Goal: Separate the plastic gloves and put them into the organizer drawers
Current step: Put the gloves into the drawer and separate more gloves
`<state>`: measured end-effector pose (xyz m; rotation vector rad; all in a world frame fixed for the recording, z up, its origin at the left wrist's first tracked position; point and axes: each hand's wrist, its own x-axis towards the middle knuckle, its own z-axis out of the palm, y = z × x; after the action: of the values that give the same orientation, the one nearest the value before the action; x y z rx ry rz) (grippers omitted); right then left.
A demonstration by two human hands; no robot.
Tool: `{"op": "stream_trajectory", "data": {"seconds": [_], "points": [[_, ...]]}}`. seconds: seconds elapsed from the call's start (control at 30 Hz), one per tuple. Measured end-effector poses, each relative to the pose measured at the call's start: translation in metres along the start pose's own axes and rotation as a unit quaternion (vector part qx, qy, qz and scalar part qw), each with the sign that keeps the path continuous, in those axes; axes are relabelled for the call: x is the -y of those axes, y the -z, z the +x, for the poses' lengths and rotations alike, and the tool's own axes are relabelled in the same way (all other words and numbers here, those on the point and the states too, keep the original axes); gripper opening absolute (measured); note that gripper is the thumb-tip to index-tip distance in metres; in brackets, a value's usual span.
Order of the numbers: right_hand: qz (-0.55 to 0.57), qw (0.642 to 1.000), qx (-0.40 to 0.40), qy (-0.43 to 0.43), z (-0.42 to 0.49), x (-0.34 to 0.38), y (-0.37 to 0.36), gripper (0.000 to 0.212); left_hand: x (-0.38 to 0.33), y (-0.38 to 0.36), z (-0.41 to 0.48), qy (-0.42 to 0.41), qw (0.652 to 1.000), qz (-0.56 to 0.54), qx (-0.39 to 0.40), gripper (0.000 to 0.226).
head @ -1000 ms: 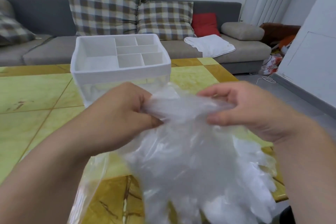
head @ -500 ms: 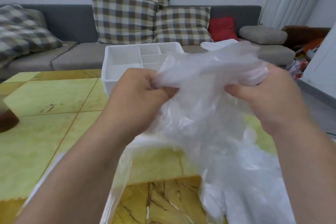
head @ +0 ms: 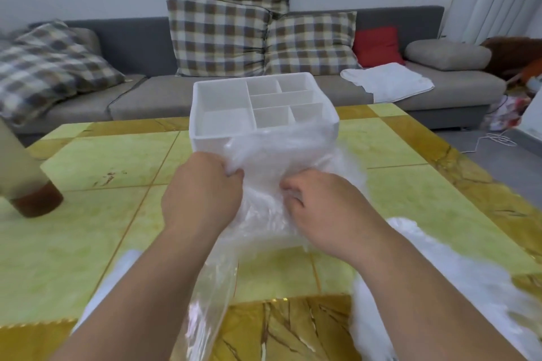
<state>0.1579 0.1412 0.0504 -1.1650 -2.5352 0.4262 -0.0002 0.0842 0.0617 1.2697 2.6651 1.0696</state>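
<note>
A white organizer (head: 223, 97) with several open compartments on top stands mid-table. Its front is hidden behind a crumpled bunch of clear plastic gloves (head: 272, 155), pressed low against it. My left hand (head: 202, 193) pinches the bunch on its left side. On the right side my right hand (head: 322, 205) grips it too, fingers curled into the plastic. A loose pile of more gloves (head: 434, 281) lies on the table under my right forearm. A clear plastic bag (head: 205, 308) hangs below my left forearm.
The table (head: 88, 214) has a yellow-green and gold marble pattern. A brown-footed beige object (head: 26, 184) stands at its left edge. Behind is a grey sofa (head: 132, 47) with plaid cushions, a red cushion and a white cloth (head: 387, 82). A cable lies on the floor at right.
Both hands have come down and forward with the glove bunch, from raised in front of the organizer to low against its front. The hands have drawn closer together.
</note>
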Motion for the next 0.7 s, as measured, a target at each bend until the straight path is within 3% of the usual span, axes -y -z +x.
{"op": "stream_trajectory", "data": {"seconds": [0.13, 0.27, 0.37, 0.57, 0.7], "points": [[-0.01, 0.999, 0.033, 0.02, 0.008, -0.001, -0.005, 0.022, 0.016, -0.005, -0.001, -0.008, 0.997, 0.079, -0.001, 0.035], [-0.03, 0.999, 0.03, 0.017, 0.015, -0.002, -0.012, 0.032, 0.028, -0.013, 0.004, -0.011, 0.991, 0.134, 0.005, 0.03], [-0.046, 0.996, 0.075, 0.008, 0.017, 0.0, -0.013, 0.044, 0.035, -0.02, 0.008, -0.023, 0.987, 0.156, 0.019, 0.034], [-0.027, 0.991, 0.131, -0.003, 0.025, 0.005, -0.016, 0.061, 0.042, -0.018, 0.018, 0.066, 0.993, 0.065, 0.073, 0.027], [-0.027, 0.986, 0.164, -0.013, 0.028, 0.006, -0.016, 0.039, 0.038, -0.007, 0.016, 0.122, 0.983, -0.081, 0.111, 0.015]]}}
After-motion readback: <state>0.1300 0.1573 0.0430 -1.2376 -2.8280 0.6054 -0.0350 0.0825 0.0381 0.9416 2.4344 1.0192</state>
